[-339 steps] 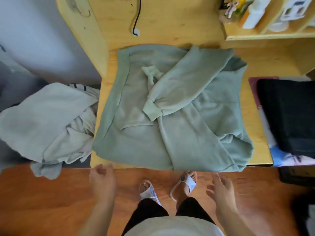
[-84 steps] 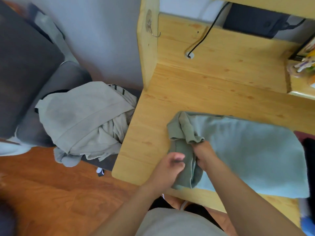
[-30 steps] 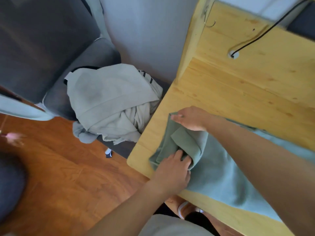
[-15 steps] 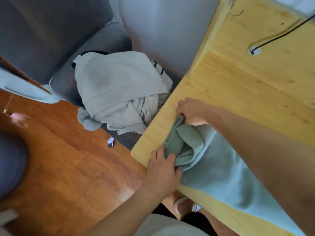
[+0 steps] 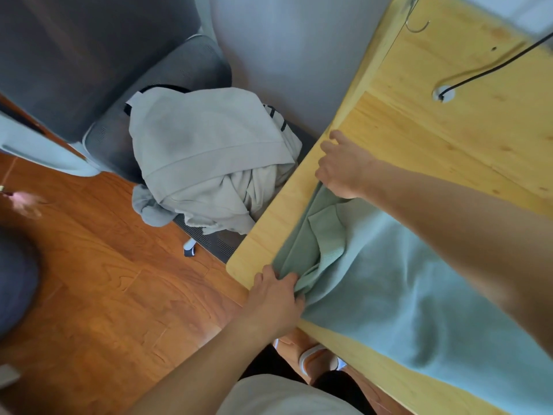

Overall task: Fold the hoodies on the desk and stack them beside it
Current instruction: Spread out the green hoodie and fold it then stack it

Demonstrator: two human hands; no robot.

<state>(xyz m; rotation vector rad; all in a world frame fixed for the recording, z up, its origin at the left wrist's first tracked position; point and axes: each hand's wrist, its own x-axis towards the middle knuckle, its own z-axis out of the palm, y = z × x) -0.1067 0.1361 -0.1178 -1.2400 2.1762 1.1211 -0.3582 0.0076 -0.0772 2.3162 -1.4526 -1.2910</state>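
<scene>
Green hoodie (image 5: 389,283) on desk (image 5: 449,139), long strip running toward 4 o'clock. Left hand (image 5: 276,298) pinches near corner, right hand (image 5: 344,166) grips far corner. Bunched end now pulled flat toward desk edge since 1 s ago; final fold likely next. Beige hoodie (image 5: 209,157) waits on chair at 9 o'clock.

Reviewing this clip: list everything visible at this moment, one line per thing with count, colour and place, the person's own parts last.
green hoodie: 1, pale green, partly folded on the desk
desk: 1, light wood, right side
grey hoodie: 1, light grey, heaped on the chair left of the desk
chair: 1, dark grey, by the wall
cable: 1, black, runs into a hole in the desk's back panel
hook: 1, metal, on the desk's side panel
floor: wood, reddish brown
left hand: grips the green hoodie's near end
right hand: holds the far end
</scene>
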